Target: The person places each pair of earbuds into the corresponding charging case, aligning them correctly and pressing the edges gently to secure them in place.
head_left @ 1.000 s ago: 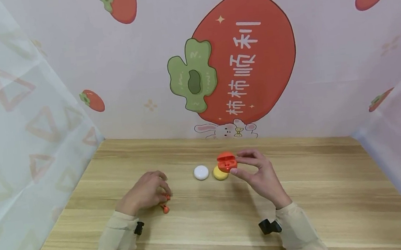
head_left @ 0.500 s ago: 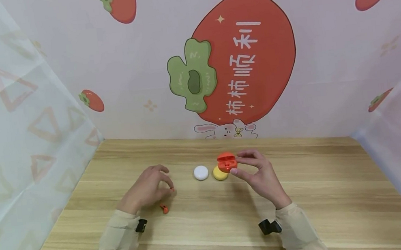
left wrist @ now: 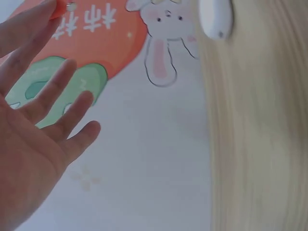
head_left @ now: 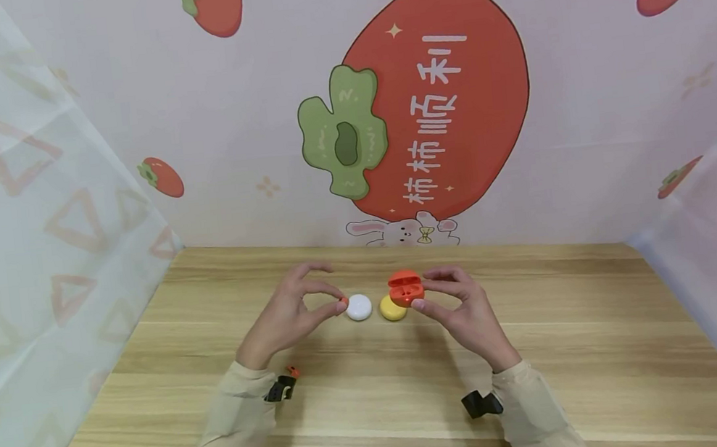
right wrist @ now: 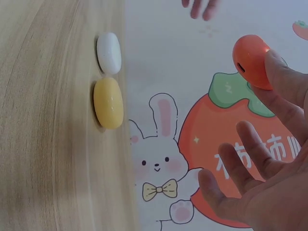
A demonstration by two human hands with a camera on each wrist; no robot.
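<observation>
My left hand [head_left: 291, 307] pinches a small orange earbud [left wrist: 59, 8] between thumb and index finger, raised near the white case; its other fingers spread out in the left wrist view. With thumb and fingers, my right hand [head_left: 466, 307] grips an orange earbud case [head_left: 406, 288] by its side, above the table. The lid of that case is up and its slots face me. Another orange earbud [head_left: 293, 371] lies on the table, partly hidden behind the left wrist's black camera.
A closed white rounded case [head_left: 358, 307] and a yellow one [head_left: 393, 308] sit side by side on the wooden table [head_left: 377, 403]. A printed backdrop [head_left: 239, 207] rises behind the table, with similar sheets at both sides.
My left hand has picked up one orange earbud from the table and carried it up and right toward the white case. The right hand holds the orange case in the same place.
</observation>
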